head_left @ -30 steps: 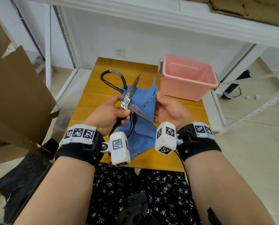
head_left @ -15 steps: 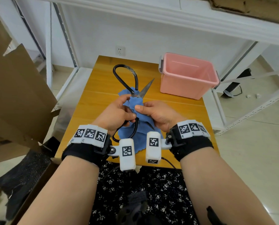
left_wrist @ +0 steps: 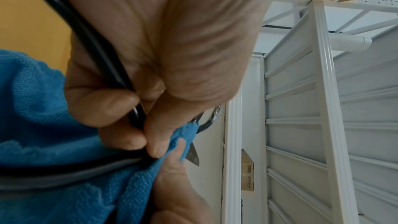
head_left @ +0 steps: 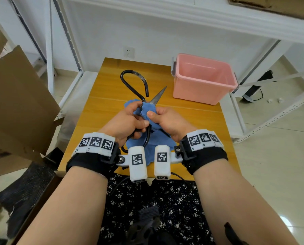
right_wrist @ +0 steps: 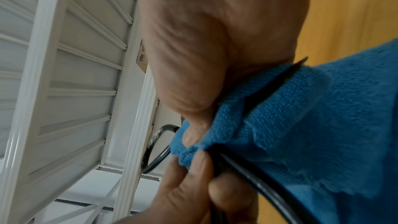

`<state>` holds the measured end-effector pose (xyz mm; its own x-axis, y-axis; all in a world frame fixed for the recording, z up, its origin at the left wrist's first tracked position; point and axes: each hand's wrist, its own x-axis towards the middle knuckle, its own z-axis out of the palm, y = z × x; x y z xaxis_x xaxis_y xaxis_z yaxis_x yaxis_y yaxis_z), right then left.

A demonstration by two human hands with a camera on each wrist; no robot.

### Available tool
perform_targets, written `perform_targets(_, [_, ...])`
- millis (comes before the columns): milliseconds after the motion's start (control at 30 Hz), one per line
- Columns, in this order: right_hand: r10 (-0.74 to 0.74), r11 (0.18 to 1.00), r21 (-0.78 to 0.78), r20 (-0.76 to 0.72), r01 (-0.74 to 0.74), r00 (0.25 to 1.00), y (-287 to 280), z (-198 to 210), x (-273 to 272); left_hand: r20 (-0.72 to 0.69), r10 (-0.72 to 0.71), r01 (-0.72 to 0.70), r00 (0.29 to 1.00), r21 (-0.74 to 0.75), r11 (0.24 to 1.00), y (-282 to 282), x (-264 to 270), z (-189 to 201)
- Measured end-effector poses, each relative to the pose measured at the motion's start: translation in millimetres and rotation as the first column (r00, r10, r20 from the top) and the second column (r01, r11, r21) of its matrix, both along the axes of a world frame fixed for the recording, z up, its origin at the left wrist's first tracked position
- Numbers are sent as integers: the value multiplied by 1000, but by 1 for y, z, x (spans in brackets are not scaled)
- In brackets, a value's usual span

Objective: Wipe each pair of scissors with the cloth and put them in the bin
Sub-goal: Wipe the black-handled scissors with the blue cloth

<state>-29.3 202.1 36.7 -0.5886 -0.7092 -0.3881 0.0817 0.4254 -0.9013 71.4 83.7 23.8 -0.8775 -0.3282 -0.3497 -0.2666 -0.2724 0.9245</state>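
Observation:
Large black-handled scissors (head_left: 132, 83) are held open above the wooden table (head_left: 101, 106). My left hand (head_left: 125, 122) grips one handle loop (left_wrist: 101, 67) near the pivot. My right hand (head_left: 167, 121) pinches the blue cloth (head_left: 148, 107) around one blade; the cloth (right_wrist: 312, 117) folds over the dark blade edge (right_wrist: 286, 76). The other blade (head_left: 159, 96) points toward the pink bin (head_left: 202, 78), which stands at the table's far right with nothing visible inside. More cloth (left_wrist: 38, 108) hangs under both hands.
White metal shelving (head_left: 66, 38) frames the table at left and behind. A cardboard sheet (head_left: 18, 96) leans at the left. A white rack (head_left: 271, 110) stands to the right of the table. A wall socket (head_left: 128, 52) is behind.
The cloth, spread under the scissors a second ago, is now bunched round a blade in my right hand. Both hands have drawn together and the scissors have tilted further away.

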Motion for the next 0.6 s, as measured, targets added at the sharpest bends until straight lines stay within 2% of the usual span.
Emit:
perform_targets(100, [46,999,10,-7,-46,999,0,2,-3,-7,-21,21,1000,0,1000,-2,1,1])
perform_targets(267, [27,999,-38,0,-27,1000,2,2,-2,-29,-10,10,1000,8,1000,-2,4,4])
perform_targets(467, [4,1000,16,-200,-1,980,-3,-7,5,-13,55,-54,998,43,998,0,4,3])
perform_targets(600, [50,999,14,-177,-48,983,-1,-6,2,-22,38,-37,999,37,999,-2,7,2])
